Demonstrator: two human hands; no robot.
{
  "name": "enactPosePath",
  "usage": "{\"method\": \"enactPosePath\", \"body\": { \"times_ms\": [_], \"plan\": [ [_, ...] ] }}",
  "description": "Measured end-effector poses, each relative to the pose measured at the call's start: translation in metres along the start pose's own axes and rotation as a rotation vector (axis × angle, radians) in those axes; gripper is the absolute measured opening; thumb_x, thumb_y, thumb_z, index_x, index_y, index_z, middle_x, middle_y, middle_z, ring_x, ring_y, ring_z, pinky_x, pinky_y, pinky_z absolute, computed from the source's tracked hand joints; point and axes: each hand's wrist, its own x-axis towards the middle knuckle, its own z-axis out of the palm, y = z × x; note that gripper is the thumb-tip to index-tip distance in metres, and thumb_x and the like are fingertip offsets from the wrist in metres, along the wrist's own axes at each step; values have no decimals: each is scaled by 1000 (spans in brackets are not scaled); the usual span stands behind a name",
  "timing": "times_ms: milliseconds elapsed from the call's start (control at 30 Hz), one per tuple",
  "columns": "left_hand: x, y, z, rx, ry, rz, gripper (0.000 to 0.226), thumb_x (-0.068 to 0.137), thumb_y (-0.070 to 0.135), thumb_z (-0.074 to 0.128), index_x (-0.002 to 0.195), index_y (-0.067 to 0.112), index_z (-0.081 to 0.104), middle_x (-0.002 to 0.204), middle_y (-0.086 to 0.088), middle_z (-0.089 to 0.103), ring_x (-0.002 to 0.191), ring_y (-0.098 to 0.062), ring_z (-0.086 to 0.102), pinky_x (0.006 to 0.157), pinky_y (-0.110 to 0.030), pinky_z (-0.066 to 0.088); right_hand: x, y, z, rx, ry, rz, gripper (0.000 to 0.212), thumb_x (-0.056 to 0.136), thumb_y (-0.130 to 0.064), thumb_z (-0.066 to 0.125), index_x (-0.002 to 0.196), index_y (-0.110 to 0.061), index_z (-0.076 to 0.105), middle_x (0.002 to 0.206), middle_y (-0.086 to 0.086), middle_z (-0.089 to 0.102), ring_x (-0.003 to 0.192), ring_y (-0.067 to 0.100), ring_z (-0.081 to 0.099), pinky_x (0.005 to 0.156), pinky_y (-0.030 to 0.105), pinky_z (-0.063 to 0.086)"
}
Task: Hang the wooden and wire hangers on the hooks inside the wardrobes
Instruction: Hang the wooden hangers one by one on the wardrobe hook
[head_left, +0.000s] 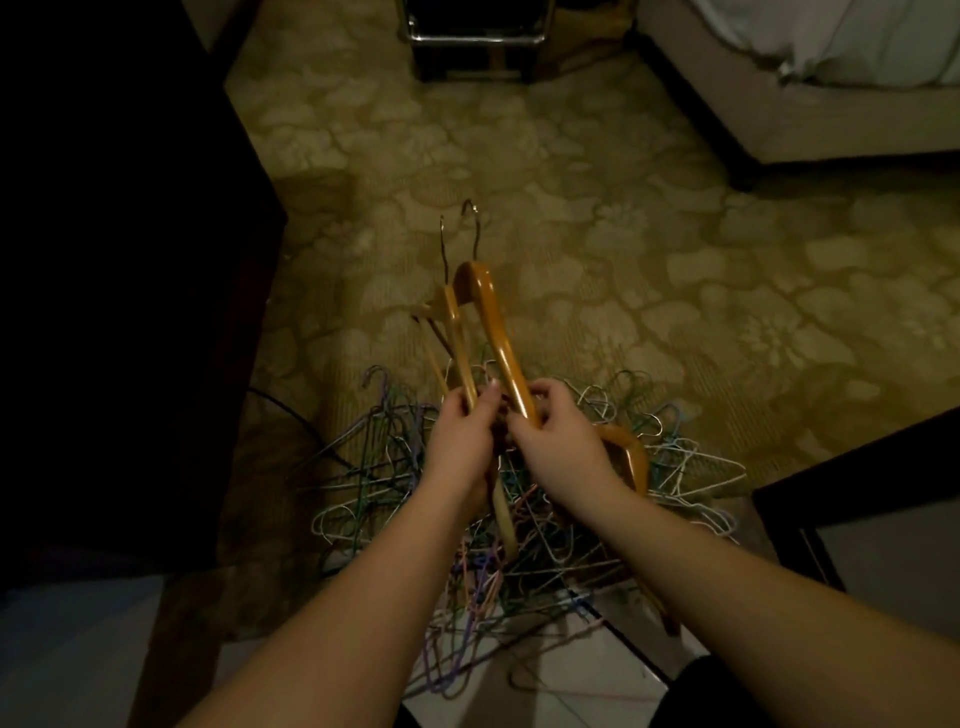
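Observation:
A tangled heap of coloured wire hangers (524, 525) lies on the floor below my hands. My left hand (462, 441) grips a pale wooden hanger (456, 332) by one arm. My right hand (561, 441) grips a darker orange wooden hanger (493, 322) beside it. Both wooden hangers stand up and away from me, their metal hooks pointing over the carpet. Another orange wooden hanger (631, 452) lies in the heap, just right of my right wrist. More wood shows under my left wrist.
A dark wardrobe panel (119, 291) fills the left side. A bed base (810, 119) stands at the back right, a dark stand with chrome legs (475, 47) at the back middle. Another dark furniture edge (857, 525) is at the right. Patterned carpet (623, 249) spreads ahead.

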Motion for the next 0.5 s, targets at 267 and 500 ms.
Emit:
{"method": "enactPosePath", "body": {
  "times_ms": [267, 500],
  "plan": [
    [2, 6, -8, -248, -77, -104, 17, 98, 22, 56, 111, 11, 57, 106, -13, 72, 84, -26, 72, 72, -40, 60, -7, 7, 23, -55, -74, -44, 17, 100, -45, 44, 115, -36, 44, 98, -9, 67, 89, 10, 65, 81, 41, 54],
    [11, 2, -26, -160, -30, -192, 24, 92, 11, 62, 116, 7, 57, 93, -11, 71, 71, -21, 70, 70, -39, 60, 21, 30, -2, -270, -317, -7, 38, 104, -45, 33, 126, -25, 56, 119, -5, 56, 104, 11, 54, 85, 30, 45]
  ]
}}
